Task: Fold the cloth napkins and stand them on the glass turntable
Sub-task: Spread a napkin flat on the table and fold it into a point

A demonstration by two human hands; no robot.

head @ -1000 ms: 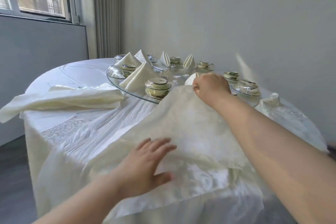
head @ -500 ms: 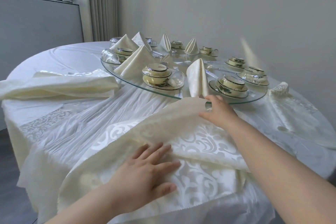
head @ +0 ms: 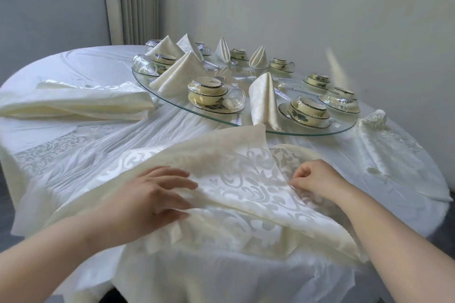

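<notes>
Napkin in work: the cream damask cloth napkin [head: 236, 179] lies on the table's near edge, with one layer folded over and its lower part hanging off the edge.
Pointing: its raised corner points away from the person, toward the near rim of the round glass turntable [head: 320, 132] and just short of it. Its long axis runs left to right along the near edge.
Left hand: the left hand [head: 152, 194] rests flat on the napkin's left half, fingers straight and aimed right.
Right hand: the right hand [head: 317, 177] has curled fingers that pinch the right edge of the folded layer.
Turntable: it sits toward the table's far right and carries standing folded cream napkins [head: 263, 103] and yellow patterned cups on saucers [head: 305, 110].
Left edge: a stack of folded cream cloths [head: 73, 103] lies near the turntable's rim.
Right edge: a loose crumpled cream napkin [head: 374, 120] lies just beside the rim.
Open room: the white tablecloth [head: 86, 61] shows bare at the far left, and in a strip between the worked napkin and the stack.
</notes>
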